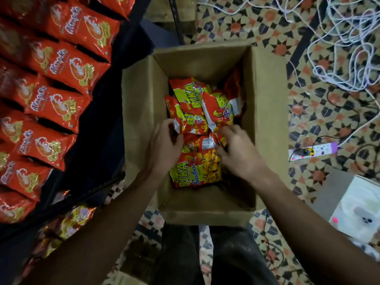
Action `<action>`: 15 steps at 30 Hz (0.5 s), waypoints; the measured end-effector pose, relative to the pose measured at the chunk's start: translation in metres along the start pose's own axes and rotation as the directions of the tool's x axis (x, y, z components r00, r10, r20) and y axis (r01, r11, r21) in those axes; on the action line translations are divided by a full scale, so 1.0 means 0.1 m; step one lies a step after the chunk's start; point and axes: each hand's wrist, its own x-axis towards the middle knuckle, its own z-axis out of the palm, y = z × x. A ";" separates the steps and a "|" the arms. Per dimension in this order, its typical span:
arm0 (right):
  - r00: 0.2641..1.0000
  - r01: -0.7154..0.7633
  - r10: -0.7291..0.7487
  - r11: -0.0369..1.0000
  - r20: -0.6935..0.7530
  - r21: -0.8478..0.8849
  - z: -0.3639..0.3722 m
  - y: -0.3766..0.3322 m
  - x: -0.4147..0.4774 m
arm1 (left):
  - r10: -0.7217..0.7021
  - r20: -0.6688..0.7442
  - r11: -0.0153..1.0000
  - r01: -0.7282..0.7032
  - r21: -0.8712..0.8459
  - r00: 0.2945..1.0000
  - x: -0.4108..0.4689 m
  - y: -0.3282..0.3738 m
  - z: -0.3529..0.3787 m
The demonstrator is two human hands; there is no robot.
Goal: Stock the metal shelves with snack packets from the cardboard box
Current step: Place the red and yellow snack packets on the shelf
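Left of the cardboard box (141, 99), the dark metal shelves (96, 130) carry a slanting row of glossy orange-red packets (51, 103), each printed with a white swirl, a gold lattice and a script name. Lower down on that side, shinier yellow-and-red packets (72, 221) sit on a tier beneath. The box stands open on the patterned floor tiles (236, 25), flaps folded outward, plain brown walls inside. At its bottom lies a loose heap of snack packets (195, 103). They are crinkled foil, red with yellow panels, with "BIKA" in block letters and "Seafood" in blue script over pictured curls. The left hand (164, 145) reaches in near the box's left wall, thumb and bent fingers pinching the silver-sealed end of one packet. The right hand (238, 153) is toward the right wall, fingers curled down onto the edge of another packet; the blur hides how firmly it grips. Right of the box, tangled white cords (339, 48) sprawl over the tiles, with a white power strip (312, 151) and a pale bag (359, 212) below them.
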 end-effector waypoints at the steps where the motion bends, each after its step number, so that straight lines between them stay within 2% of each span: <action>1: 0.996 -0.002 0.003 1.000 0.092 -0.008 0.16 0.01 0.09 | -0.025 0.022 0.999 0.026 -0.029 0.999 0.10 0.00 0.10; 3: 0.970 -0.026 0.039 0.998 0.242 -0.056 0.46 0.05 0.27 | -0.116 0.060 0.992 0.119 -0.052 0.991 0.31 -0.03 0.30; 5: 0.946 -0.009 0.059 0.987 0.317 -0.158 0.78 0.16 0.47 | -0.269 0.125 0.957 0.279 -0.073 0.955 0.53 -0.10 0.47; 7: 0.925 0.112 0.021 0.939 0.379 -0.326 1.06 0.29 0.65 | -0.361 0.184 0.916 0.384 -0.112 0.914 0.70 -0.16 0.58; 10: 0.914 0.285 -0.065 0.804 0.400 -0.521 1.26 0.44 0.80 | -0.364 0.215 0.896 0.404 -0.186 0.906 0.88 -0.25 0.67; 12: 0.909 0.345 -0.113 0.745 0.401 -0.571 1.29 0.48 0.81 | -0.341 0.202 0.903 0.380 -0.200 0.918 0.88 -0.30 0.67; 15: 0.898 0.382 -0.157 0.739 0.410 -0.555 1.26 0.49 0.72 | -0.301 0.136 0.926 0.323 -0.193 0.944 0.76 -0.30 0.60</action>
